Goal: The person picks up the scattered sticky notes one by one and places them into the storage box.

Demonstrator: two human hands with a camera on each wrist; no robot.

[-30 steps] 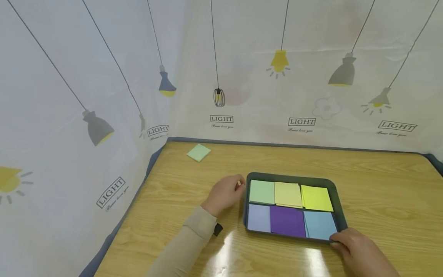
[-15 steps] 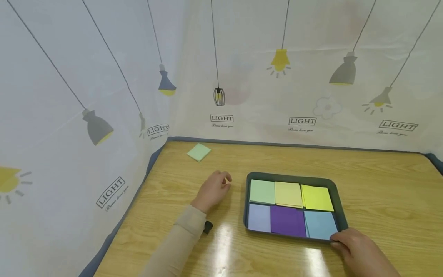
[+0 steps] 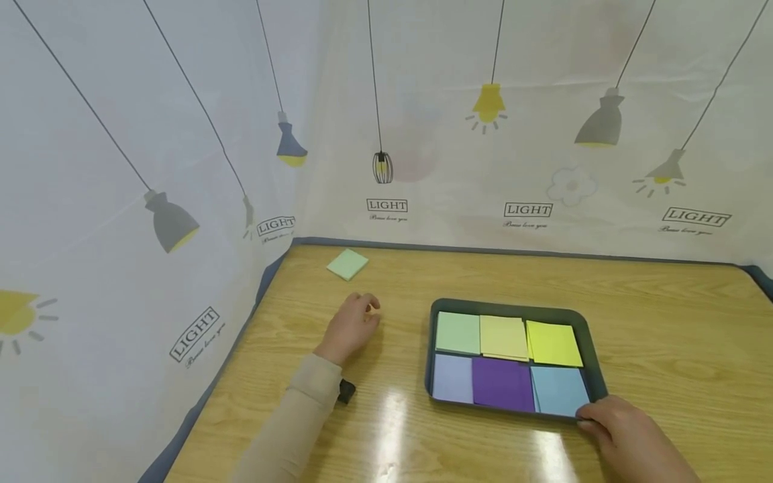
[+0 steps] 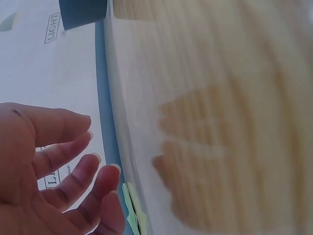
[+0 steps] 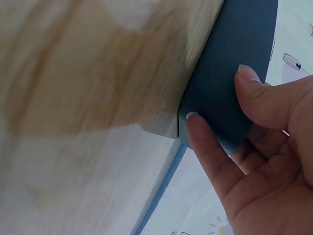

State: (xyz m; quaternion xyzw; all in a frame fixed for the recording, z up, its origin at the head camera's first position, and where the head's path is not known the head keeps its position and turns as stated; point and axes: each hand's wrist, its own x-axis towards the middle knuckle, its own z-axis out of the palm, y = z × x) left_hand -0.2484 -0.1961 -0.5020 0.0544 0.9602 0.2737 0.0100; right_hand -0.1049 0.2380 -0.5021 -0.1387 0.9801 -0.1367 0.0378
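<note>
A dark rectangular tray (image 3: 507,308) lies on the wooden table. It holds sticky note pads in two rows: pale green (image 3: 457,332), cream (image 3: 504,337) and bright yellow (image 3: 553,343) at the back, lavender (image 3: 453,379), purple (image 3: 504,384) and light blue (image 3: 560,390) in front. My right hand (image 3: 628,429) holds the tray's near right corner, its digits spread over the outer wall in the right wrist view. Left of the tray, my left hand (image 3: 349,327) hovers with fingers loosely bent, holding nothing. Beyond it lies a loose pale green sticky note pad (image 3: 347,264).
Cloth curtains (image 3: 447,221) printed with lamps hang along the table's far and left edges. A black strap piece (image 3: 346,391) shows at my left wrist. The wooden table (image 3: 676,322) extends right of the tray and shines with reflections near the front.
My left hand has moved away from the tray's left side, leftward and slightly back toward the loose green pad. My right hand and the tray have stayed in place.
</note>
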